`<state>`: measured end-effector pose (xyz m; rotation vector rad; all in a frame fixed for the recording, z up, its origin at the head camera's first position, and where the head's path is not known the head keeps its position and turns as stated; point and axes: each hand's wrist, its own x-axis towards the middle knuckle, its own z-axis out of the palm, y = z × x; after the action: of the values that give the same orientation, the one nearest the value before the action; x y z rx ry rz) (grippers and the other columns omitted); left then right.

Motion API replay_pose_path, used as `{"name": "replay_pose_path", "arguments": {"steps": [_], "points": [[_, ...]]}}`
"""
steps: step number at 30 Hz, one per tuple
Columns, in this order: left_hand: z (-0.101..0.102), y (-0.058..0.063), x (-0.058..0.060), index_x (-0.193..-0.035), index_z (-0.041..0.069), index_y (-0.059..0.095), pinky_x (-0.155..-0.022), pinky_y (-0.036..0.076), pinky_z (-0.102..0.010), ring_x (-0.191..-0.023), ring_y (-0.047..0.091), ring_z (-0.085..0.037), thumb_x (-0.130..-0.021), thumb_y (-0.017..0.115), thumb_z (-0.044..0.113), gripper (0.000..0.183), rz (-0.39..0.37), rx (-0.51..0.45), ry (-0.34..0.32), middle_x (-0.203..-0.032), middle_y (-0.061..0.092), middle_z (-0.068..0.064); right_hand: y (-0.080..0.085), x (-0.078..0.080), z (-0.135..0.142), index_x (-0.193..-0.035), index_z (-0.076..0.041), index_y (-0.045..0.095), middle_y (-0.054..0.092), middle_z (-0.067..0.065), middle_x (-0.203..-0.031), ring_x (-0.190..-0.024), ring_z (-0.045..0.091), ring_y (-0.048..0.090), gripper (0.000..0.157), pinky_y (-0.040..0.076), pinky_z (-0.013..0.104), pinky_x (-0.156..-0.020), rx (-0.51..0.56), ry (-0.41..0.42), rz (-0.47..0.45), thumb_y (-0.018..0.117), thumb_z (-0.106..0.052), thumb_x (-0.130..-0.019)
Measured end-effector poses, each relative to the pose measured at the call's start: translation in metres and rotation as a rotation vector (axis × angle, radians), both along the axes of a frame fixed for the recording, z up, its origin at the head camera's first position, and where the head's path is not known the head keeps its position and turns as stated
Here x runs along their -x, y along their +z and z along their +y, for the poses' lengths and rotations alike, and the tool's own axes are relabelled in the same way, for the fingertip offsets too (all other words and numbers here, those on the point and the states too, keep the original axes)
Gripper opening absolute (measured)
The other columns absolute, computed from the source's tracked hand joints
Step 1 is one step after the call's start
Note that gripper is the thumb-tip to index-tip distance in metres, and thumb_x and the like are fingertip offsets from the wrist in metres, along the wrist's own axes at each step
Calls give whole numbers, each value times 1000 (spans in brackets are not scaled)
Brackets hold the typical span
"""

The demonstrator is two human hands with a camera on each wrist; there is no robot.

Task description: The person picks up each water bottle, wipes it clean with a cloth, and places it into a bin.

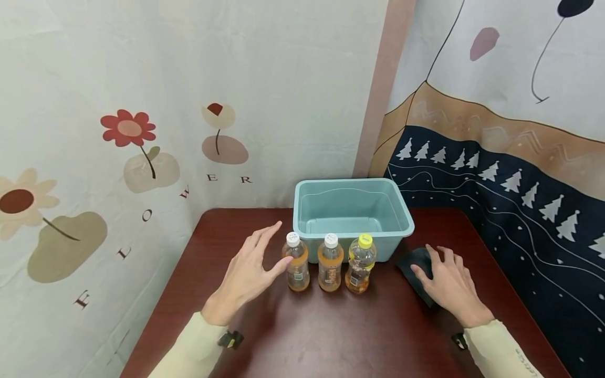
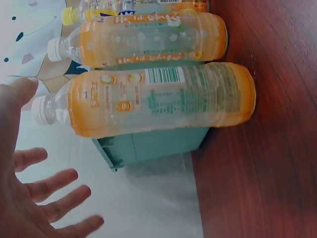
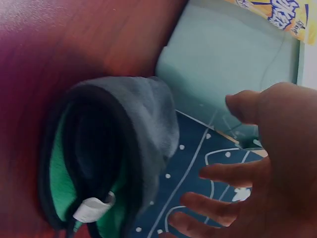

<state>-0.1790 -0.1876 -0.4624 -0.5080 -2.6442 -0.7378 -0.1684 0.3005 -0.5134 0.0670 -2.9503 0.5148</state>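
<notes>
My left hand (image 1: 248,273) is held with fingers spread just left of a white-capped bottle (image 1: 298,268) with an orange-edged clear label. In the left wrist view, the thumb is close by that bottle's cap (image 2: 43,110), and the palm holds nothing. Beside it stand a second white-capped bottle (image 1: 330,268) and a yellow-capped bottle (image 1: 360,268) with some amber liquid at its base. Over on the right, my right hand (image 1: 451,286) hovers with loosely bent fingers at a folded dark grey cloth (image 3: 153,114). Black edging, a green inner side and a white tag show on the cloth.
An open light-blue plastic bin (image 1: 352,241) stands behind the bottles, near the table's back edge. The dark red-brown table (image 1: 326,336) meets a printed fabric backdrop (image 1: 293,94) at the back. Navy tree-patterned fabric (image 1: 534,231) hangs along the right side.
</notes>
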Motion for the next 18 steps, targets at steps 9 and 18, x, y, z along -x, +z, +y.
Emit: {"name": "replay_pose_path", "arguments": {"steps": [9, 18], "points": [[12, -4, 3, -174, 33, 55, -109, 66, -54, -143, 72, -26, -105, 90, 42, 77, 99, -82, -65, -154, 72, -1, -14, 8, 3, -166, 7, 55, 44, 51, -160, -128, 67, 54, 67, 57, 76, -90, 20, -10, -97, 74, -30, -114], [17, -8, 3, -164, 21, 68, -96, 66, -45, -119, 78, -20, -104, 92, 26, 64, 160, -151, -105, -134, 78, 1, -29, 12, 3, -164, 5, 59, 64, 48, -132, -100, 56, 69, 64, 62, 64, -72, -6, -2, -50, 82, -16, -108]]}}
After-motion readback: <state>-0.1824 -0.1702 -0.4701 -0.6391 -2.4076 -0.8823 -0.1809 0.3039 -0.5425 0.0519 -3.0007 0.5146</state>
